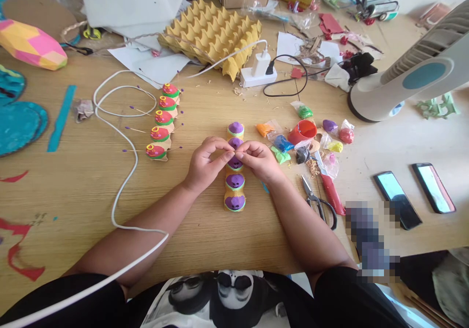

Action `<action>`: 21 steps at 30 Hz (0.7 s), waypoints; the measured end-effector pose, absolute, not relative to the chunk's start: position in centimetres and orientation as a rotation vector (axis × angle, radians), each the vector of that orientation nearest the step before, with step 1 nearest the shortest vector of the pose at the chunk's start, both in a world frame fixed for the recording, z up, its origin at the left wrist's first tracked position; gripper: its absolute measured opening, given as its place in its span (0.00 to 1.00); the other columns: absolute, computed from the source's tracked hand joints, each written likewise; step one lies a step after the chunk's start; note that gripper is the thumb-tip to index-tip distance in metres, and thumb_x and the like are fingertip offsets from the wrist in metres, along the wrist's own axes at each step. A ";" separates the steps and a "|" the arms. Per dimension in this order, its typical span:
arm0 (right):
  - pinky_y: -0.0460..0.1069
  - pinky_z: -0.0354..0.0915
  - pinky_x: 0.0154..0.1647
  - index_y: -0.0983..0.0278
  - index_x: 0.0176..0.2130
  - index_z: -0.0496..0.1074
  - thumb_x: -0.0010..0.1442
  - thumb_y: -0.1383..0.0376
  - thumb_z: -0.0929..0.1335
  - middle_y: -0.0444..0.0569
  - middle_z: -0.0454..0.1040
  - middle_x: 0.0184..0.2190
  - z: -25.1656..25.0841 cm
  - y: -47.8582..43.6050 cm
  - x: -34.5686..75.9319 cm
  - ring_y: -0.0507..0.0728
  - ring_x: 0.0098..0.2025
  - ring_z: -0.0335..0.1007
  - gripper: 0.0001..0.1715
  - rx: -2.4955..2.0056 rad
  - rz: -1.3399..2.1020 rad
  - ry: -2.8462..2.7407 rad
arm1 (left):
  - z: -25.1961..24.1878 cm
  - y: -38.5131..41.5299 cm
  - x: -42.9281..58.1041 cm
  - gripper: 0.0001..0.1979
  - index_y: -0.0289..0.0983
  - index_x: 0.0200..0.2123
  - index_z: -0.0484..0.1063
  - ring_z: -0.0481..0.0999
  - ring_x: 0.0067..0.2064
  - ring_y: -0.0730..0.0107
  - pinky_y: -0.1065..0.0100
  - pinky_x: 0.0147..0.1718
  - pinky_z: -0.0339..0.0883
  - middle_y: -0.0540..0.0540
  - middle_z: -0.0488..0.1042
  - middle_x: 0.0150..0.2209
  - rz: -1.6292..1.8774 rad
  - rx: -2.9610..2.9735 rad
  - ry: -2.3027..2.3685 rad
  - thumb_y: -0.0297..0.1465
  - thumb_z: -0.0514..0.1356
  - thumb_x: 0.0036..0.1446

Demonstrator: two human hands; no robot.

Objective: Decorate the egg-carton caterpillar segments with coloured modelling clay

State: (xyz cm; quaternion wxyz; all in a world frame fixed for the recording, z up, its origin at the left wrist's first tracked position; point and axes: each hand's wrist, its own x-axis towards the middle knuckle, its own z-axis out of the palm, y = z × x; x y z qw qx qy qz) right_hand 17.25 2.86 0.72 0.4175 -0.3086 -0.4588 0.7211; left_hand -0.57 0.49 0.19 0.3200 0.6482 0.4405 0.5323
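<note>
A strip of egg-carton cups [235,181] covered in purple clay, with small dark face marks, lies lengthwise in front of me. Above its upper cups, my left hand [210,161] and my right hand [259,158] meet with thumbs and forefingers pinched together. Whatever sits between the fingertips is too small or too hidden to name. The hands partly cover the second and third cups. To the left lies another egg-carton strip [161,133] with red and green faces, yellow rings and thin sticks tipped with purple.
Bags of coloured clay [283,143], a red cup [302,131], scissors [314,198] and a red-handled knife [331,191] lie to the right. Beyond are an egg tray [212,35], a power strip [258,76] and a fan [414,74]. A white cable [120,191] crosses my left forearm. Two phones [397,198] lie far right.
</note>
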 end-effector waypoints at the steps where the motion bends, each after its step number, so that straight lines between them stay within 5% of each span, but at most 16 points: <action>1: 0.46 0.65 0.34 0.64 0.32 0.75 0.49 0.54 0.80 0.43 0.75 0.28 0.7 2.9 17.3 0.49 0.30 0.67 0.20 -0.777 1.810 -1.151 | 0.2 0.5 -0.6 0.09 0.41 0.36 0.76 0.77 0.45 0.64 0.59 0.50 0.71 0.47 0.78 0.38 1.396 1.697 1.159 0.40 0.64 0.63; 21: 0.46 0.66 0.34 0.64 0.33 0.77 0.47 0.53 0.81 0.43 0.75 0.28 0.6 2.9 17.2 0.49 0.30 0.67 0.21 -0.809 1.801 -1.159 | 0.0 0.5 -0.5 0.09 0.41 0.36 0.76 0.77 0.45 0.64 0.60 0.50 0.71 0.46 0.78 0.39 1.403 1.637 1.156 0.40 0.65 0.63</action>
